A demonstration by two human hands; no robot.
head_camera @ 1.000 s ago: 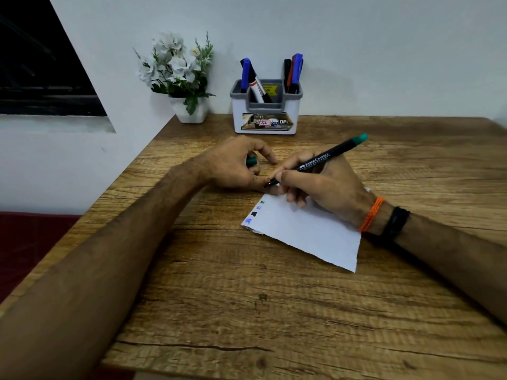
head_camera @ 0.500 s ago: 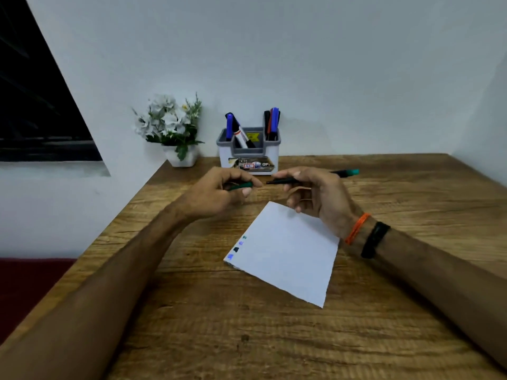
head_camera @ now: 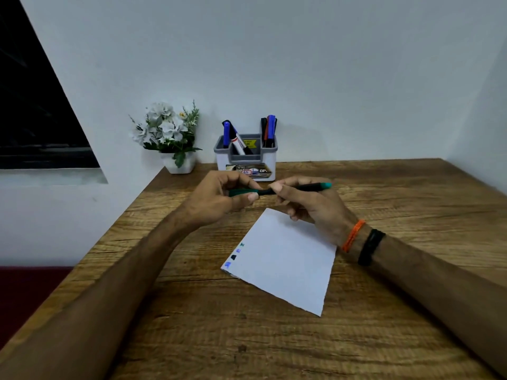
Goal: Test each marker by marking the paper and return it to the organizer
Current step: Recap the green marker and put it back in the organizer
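Observation:
My right hand (head_camera: 310, 204) grips a black marker with a green end (head_camera: 307, 187), held level above the table. My left hand (head_camera: 219, 198) holds the marker's green cap (head_camera: 242, 192), which meets the marker's tip end. Below the hands a white sheet of paper (head_camera: 285, 261) lies on the wooden table, with several small ink marks, blue, black and green, (head_camera: 233, 256) along its left edge. The white and grey organizer (head_camera: 245, 153) stands at the back against the wall, with blue, black and red markers upright in it.
A small white pot of artificial flowers (head_camera: 170, 138) stands left of the organizer. The table's left edge (head_camera: 104, 237) drops to a red floor. Walls close the table off at the back and on the right. A dark window is at the far left.
The marker has lifted off the paper, where a green mark now shows. Both hands rose and brought cap and marker tip together. The head camera tilted up and back.

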